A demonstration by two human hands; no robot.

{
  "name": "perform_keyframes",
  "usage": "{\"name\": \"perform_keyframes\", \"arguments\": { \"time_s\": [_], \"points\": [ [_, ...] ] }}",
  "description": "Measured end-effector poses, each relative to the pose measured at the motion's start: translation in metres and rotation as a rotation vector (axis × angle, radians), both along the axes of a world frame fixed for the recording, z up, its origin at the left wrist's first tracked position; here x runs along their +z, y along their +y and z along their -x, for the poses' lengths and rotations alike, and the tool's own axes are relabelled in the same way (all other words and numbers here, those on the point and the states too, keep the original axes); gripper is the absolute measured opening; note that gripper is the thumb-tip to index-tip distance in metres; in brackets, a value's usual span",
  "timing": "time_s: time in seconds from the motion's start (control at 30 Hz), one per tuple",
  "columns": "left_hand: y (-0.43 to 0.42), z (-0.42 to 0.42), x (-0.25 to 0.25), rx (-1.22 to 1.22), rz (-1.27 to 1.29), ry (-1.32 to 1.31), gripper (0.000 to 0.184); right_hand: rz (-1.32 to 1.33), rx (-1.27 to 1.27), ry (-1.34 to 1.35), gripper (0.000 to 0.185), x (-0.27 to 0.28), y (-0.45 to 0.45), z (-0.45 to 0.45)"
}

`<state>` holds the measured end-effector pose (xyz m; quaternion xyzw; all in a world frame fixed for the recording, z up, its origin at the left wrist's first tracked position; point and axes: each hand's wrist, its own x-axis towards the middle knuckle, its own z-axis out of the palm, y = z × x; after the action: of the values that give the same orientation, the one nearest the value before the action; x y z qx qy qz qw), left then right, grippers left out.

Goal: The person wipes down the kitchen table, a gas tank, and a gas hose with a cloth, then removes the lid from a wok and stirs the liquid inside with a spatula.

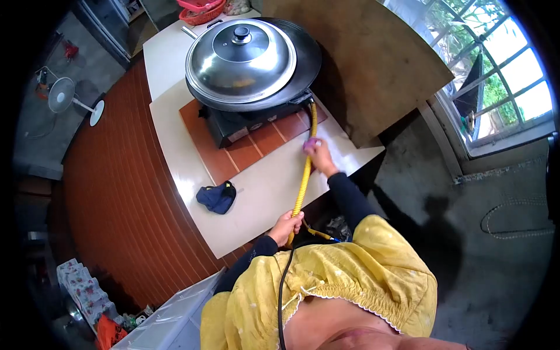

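Observation:
A yellow corrugated gas hose [304, 185] runs from the black gas stove [251, 123] down over the front edge of the counter. My left hand [286, 227] is wrapped round the hose near that edge. Higher up, my right hand [322, 157] pinches a small purple cloth or sponge [310, 144] against the hose; its exact kind cannot be made out. On the stove sits a wide dark wok [307, 64] covered by a shiny domed lid [242, 69] with a glass centre and a black knob.
A dark blue cloth item [216, 197] lies on the white counter [248, 201]. Reddish tiles [219, 163] are under the stove. A brown board [373, 64] stands to the right, near a barred window [496, 76]. Red baskets [201, 11] are at the back, and a white fan [62, 95] is far left.

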<state>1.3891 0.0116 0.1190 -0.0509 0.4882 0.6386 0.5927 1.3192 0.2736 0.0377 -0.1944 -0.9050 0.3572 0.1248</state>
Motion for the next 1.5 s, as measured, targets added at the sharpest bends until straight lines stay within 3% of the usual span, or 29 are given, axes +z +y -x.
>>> {"name": "perform_keyframes", "arguments": {
  "time_s": [0.07,0.17,0.23,0.3,0.33,0.37,0.4,0.43,0.47,0.53,0.6,0.63,0.67,0.7,0.73,0.8,0.9,1.07,1.13,1.2,1.23,1.27,1.33,1.37,1.4,1.43,1.47,1.5],
  "points": [
    [0.005,-0.008,-0.004,-0.011,-0.035,0.029,0.02,-0.251,-0.136,-0.052,0.02,-0.002,0.045,0.042],
    [0.01,-0.009,-0.003,-0.065,-0.08,0.054,0.025,-0.246,-0.147,0.063,0.023,0.016,0.076,0.08],
    [0.011,-0.004,-0.008,-0.07,-0.063,0.023,0.024,-0.139,-0.039,-0.109,0.024,0.008,0.077,0.083],
    [0.012,-0.002,-0.008,-0.071,-0.061,-0.009,0.024,-0.206,-0.016,-0.265,0.024,-0.007,0.055,0.058],
    [0.015,0.0,-0.01,-0.073,-0.071,-0.01,0.024,-0.166,0.012,-0.169,0.024,-0.013,0.044,0.036],
    [0.016,0.001,-0.012,-0.077,-0.063,-0.013,0.024,0.076,0.03,-0.164,0.024,0.004,0.027,0.01],
    [0.018,0.0,-0.015,-0.08,-0.054,-0.018,0.024,0.383,-0.06,-0.331,0.023,0.045,0.004,-0.014],
    [0.02,0.0,-0.02,-0.098,-0.055,-0.024,0.024,0.436,-0.048,-0.328,0.025,0.061,-0.01,-0.037],
    [0.021,-0.003,-0.025,-0.096,-0.064,-0.031,0.024,0.28,0.022,-0.096,0.028,0.029,-0.013,-0.059],
    [0.023,-0.008,-0.032,-0.151,-0.074,-0.037,0.027,0.017,0.054,0.049,0.029,0.038,-0.021,-0.068],
    [0.025,-0.009,-0.03,-0.151,-0.057,-0.049,0.027,0.467,-0.14,-0.518,0.03,0.073,-0.006,-0.031],
    [0.026,-0.006,-0.028,-0.152,-0.07,-0.038,0.027,0.159,-0.019,-0.289,0.03,0.027,0.018,-0.01],
    [0.027,-0.004,-0.025,-0.148,-0.082,-0.025,0.027,0.012,0.042,-0.267,0.028,0.008,0.043,0.021],
    [0.027,-0.005,-0.021,-0.157,-0.064,-0.013,0.027,-0.149,-0.049,-0.201,0.024,0.013,0.053,0.052],
    [0.027,-0.003,-0.012,-0.16,-0.059,-0.015,0.027,-0.46,-0.015,-0.055,0.025,-0.015,0.094,0.108],
    [0.027,-0.009,-0.022,-0.179,-0.044,0.065,0.027,-0.487,-0.133,0.097,0.025,-0.01,0.1,0.139],
    [0.03,-0.002,-0.016,-0.192,0.005,0.027,0.028,-0.598,-0.103,0.002,0.02,-0.011,0.093,0.129],
    [0.034,-0.002,-0.037,-0.185,-0.065,0.045,0.025,-0.109,0.036,-0.364,0.02,-0.003,0.046,0.007],
    [0.035,-0.001,-0.034,-0.237,-0.072,0.059,0.025,0.003,0.017,-0.225,0.018,0.013,0.015,-0.037],
    [0.035,-0.004,-0.034,-0.257,-0.069,0.027,0.026,-0.057,-0.04,-0.064,0.017,0.034,-0.011,-0.06],
    [0.035,-0.005,-0.035,-0.257,-0.055,0.041,0.026,0.021,-0.03,-0.089,0.021,0.028,-0.006,-0.057],
    [0.034,-0.005,-0.037,-0.256,-0.038,0.057,0.027,0.127,-0.058,-0.294,0.022,0.032,0.001,-0.042],
    [0.032,-0.002,-0.035,-0.205,-0.065,0.003,0.026,0.019,-0.02,-0.381,0.025,0.014,0.032,0.009],
    [0.031,-0.004,-0.036,-0.184,-0.059,0.009,0.028,-0.241,-0.013,-0.245,0.028,-0.016,0.058,0.04],
    [0.03,-0.008,-0.036,-0.162,-0.05,0.014,0.031,-0.279,-0.121,-0.041,0.028,-0.009,0.065,0.07],
    [0.029,-0.01,-0.035,-0.157,-0.037,0.008,0.031,-0.234,0.019,-0.237,0.027,-0.013,0.091,0.103],
    [0.028,-0.011,-0.034,-0.17,-0.033,0.03,0.031,-0.415,0.021,-0.151,0.027,0.006,0.09,0.121],
    [0.027,-0.011,-0.032,-0.188,-0.031,0.053,0.032,-0.421,-0.007,-0.116,0.023,0.002,0.094,0.136]
  ]
}}
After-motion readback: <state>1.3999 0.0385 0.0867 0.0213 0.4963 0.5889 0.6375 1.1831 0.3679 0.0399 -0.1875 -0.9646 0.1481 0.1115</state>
